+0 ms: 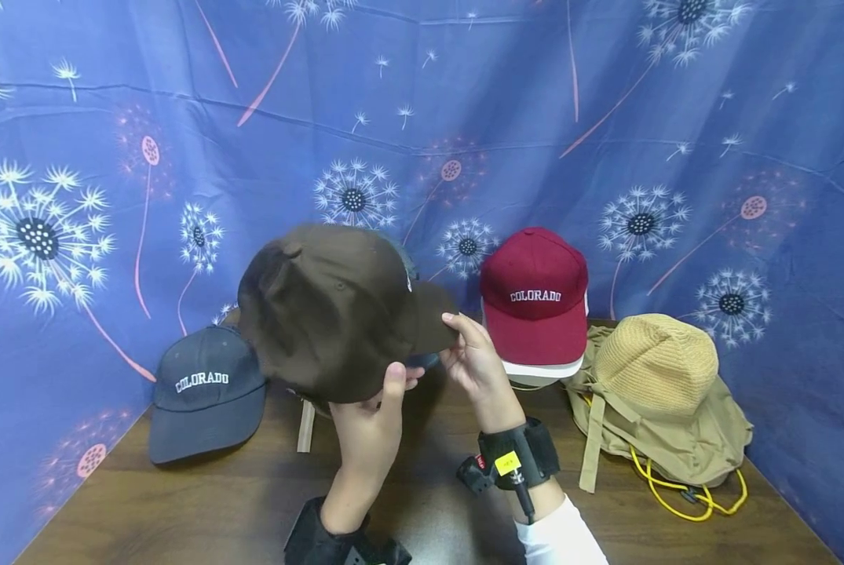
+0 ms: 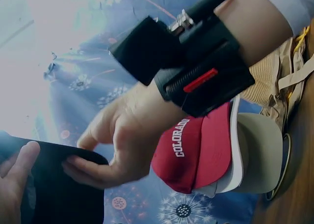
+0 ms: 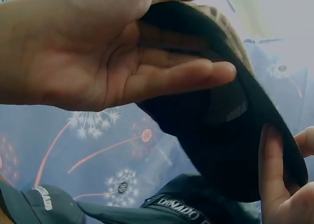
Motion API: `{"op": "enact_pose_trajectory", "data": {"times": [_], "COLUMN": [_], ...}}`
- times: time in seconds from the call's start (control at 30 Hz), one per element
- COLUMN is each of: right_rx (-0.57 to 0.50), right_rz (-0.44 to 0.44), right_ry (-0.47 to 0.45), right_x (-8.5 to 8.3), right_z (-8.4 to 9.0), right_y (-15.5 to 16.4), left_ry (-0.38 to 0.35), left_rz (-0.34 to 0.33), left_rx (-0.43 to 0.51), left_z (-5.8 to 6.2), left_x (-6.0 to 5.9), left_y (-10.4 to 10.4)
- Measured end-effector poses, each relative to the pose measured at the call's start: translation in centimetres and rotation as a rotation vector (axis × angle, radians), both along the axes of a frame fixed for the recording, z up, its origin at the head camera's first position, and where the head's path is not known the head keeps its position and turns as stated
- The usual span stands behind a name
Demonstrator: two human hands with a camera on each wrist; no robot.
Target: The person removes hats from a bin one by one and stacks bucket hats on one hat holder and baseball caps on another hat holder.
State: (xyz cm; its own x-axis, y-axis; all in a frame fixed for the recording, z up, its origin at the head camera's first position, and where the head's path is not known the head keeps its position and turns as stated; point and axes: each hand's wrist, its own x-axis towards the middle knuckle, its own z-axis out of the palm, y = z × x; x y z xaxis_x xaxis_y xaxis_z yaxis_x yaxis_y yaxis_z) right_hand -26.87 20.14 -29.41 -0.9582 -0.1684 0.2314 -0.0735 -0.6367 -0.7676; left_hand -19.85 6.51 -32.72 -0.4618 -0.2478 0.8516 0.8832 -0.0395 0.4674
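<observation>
A dark brown baseball cap [image 1: 323,314] is held up above the table in the head view, its brim toward the right. My left hand [image 1: 372,431] grips the cap's lower edge, thumb outside. In the right wrist view, the left hand's fingers [image 3: 171,79] reach under into the cap's dark inside. My right hand [image 1: 474,361] pinches the tip of the brim [image 2: 68,184] between thumb and fingers.
A navy Colorado cap [image 1: 206,392] sits at left. At right, a red Colorado cap [image 1: 535,298] rests on a white one [image 1: 545,370]. Beyond it lies a straw hat [image 1: 655,365] on a khaki hat [image 1: 704,439] with a yellow cord [image 1: 669,486]. A blue curtain [image 1: 422,94] hangs behind.
</observation>
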Motion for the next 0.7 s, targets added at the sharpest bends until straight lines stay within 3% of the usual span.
{"op": "enact_pose_trajectory", "data": {"times": [0.2, 0.4, 0.57, 0.7], "right_rx": [-0.050, -0.125, -0.085, -0.007], "right_rz": [0.055, 0.062, 0.045, 0.094], "right_ry": [-0.046, -0.063, -0.053, 0.050], "right_x": [-0.5, -0.4, 0.2, 1.0], "right_z": [-0.3, -0.1, 0.0, -0.2], "right_y": [0.1, 0.0, -0.6, -1.1], "left_ry": [0.033, -0.028, -0.047, -0.006], "left_rz": [0.015, 0.043, 0.142, 0.252], "left_rx": [-0.038, -0.060, -0.150, -0.207], "left_z": [0.0, 0.3, 0.2, 0.3], "left_x": [-0.2, -0.1, -0.3, -0.6], "left_y": [0.3, 0.3, 0.3, 0.5]}}
